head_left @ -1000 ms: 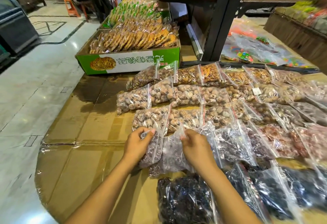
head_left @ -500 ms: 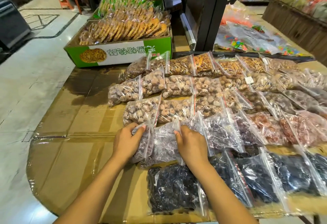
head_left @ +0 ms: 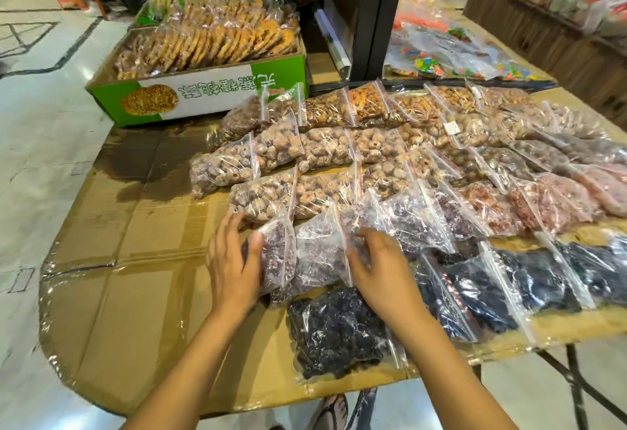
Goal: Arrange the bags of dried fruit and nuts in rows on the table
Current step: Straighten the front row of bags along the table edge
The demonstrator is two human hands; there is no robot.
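Clear zip bags of dried fruit and nuts lie in overlapping rows on the cardboard-covered table (head_left: 129, 294). At the back are orange-brown nuts (head_left: 366, 107), then pale brown fruit (head_left: 325, 151), a purple and pink row, and near-black fruit (head_left: 336, 331) in front. My left hand (head_left: 234, 266) lies with straight fingers against the left side of the leftmost purple bag (head_left: 280, 256), its thumb touching that bag. My right hand (head_left: 380, 270) rests with loose fingers on the right edge of the second purple bag (head_left: 319, 253), partly covering the bag behind it.
A green box of biscuits (head_left: 203, 97) stands at the table's back left. A black post (head_left: 369, 15) rises behind the bags, with bags of coloured sweets (head_left: 424, 59) to its right. The left part of the table is bare cardboard under plastic film. Floor lies beyond the left edge.
Both hands have let go of the purple bags' top edges and slid down to their sides, fingers now straightened. The two bags lie flatter in their row.
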